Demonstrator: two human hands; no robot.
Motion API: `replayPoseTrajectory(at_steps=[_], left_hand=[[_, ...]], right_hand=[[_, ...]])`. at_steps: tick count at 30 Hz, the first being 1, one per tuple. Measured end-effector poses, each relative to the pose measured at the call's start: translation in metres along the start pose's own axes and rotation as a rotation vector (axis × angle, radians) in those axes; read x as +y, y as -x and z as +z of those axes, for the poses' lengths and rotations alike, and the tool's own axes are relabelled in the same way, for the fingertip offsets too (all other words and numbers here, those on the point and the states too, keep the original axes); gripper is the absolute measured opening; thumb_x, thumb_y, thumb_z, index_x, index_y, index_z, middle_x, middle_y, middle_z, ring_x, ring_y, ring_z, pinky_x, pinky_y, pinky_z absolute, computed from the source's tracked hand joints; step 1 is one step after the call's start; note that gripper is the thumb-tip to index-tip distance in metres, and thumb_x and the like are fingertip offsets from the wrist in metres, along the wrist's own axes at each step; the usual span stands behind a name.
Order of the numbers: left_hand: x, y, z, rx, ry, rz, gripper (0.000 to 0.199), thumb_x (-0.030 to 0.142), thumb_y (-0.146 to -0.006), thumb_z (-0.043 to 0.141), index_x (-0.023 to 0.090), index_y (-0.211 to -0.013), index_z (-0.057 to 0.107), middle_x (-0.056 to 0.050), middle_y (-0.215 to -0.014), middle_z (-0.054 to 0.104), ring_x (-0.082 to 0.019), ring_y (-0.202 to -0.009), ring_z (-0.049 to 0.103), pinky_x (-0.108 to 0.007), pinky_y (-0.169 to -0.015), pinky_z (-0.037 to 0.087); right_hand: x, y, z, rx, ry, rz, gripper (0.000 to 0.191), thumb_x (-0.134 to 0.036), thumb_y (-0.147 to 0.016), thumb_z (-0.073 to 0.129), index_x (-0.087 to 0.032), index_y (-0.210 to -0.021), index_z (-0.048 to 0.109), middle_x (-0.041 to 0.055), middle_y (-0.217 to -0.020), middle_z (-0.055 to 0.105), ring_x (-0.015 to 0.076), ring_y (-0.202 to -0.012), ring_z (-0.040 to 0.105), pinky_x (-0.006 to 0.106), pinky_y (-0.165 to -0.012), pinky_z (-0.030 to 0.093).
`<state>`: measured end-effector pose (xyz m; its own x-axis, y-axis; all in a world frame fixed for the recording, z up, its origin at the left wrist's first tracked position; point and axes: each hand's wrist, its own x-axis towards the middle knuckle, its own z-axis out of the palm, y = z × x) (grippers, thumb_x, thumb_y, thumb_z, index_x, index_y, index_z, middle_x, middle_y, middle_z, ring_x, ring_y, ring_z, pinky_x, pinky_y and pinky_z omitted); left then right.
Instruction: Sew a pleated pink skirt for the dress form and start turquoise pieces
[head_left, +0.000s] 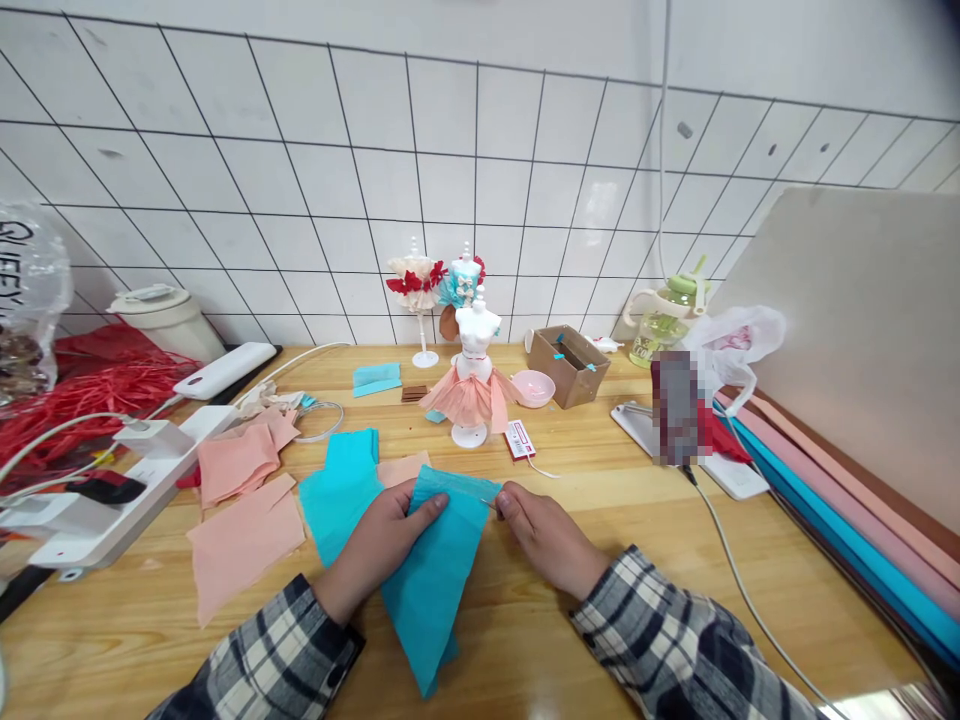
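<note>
A turquoise piece of crepe paper (439,570) hangs at a slant above the table's front, its upper edge folded over. My left hand (390,530) grips it at the upper left, thumb on top. At the fold's right end, my right hand (544,530) is closed in a pinch. A thin, needle-like metal thing (489,503) sticks out of those fingers against the paper; its full shape is hidden. More turquoise paper (341,495) lies behind my left hand. Beyond stands a small white dress form (477,335) wearing a peach paper skirt (457,398).
Peach paper pieces (244,540) and a power strip (135,495) lie left. Behind are two decorated dress forms, a pink bowl (533,389) and a cardboard box (574,375). A cable (739,580) and coloured paper rolls (825,500) run along the right.
</note>
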<state>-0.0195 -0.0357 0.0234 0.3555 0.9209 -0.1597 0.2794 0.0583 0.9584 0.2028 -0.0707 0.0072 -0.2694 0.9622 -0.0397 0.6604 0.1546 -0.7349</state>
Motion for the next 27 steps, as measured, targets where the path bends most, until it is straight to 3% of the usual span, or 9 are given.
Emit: replayPoseTrajectory(at_steps=[13, 27], left_hand=[[-0.0024, 0.0002, 0.0013, -0.011, 0.048, -0.041, 0.048, 0.054, -0.078, 0.062, 0.017, -0.109, 0.069, -0.006, -0.097, 0.076, -0.029, -0.088, 0.069, -0.037, -0.078, 0.054], [0.0038, 0.0028, 0.0054, 0.018, 0.047, -0.070, 0.052, 0.060, -0.072, 0.064, 0.018, -0.102, 0.071, -0.005, -0.090, 0.076, -0.029, -0.083, 0.068, -0.035, -0.072, 0.055]], right_hand=[[-0.0028, 0.0006, -0.0014, -0.011, 0.027, 0.027, 0.036, -0.046, -0.099, 0.021, -0.023, -0.085, 0.044, 0.0033, -0.081, 0.060, 0.0173, -0.078, 0.057, 0.026, -0.072, 0.038], [-0.0028, -0.0011, -0.0015, -0.021, 0.082, 0.037, 0.036, -0.048, -0.098, 0.025, -0.023, -0.085, 0.047, 0.0029, -0.079, 0.061, 0.0173, -0.075, 0.056, 0.026, -0.067, 0.036]])
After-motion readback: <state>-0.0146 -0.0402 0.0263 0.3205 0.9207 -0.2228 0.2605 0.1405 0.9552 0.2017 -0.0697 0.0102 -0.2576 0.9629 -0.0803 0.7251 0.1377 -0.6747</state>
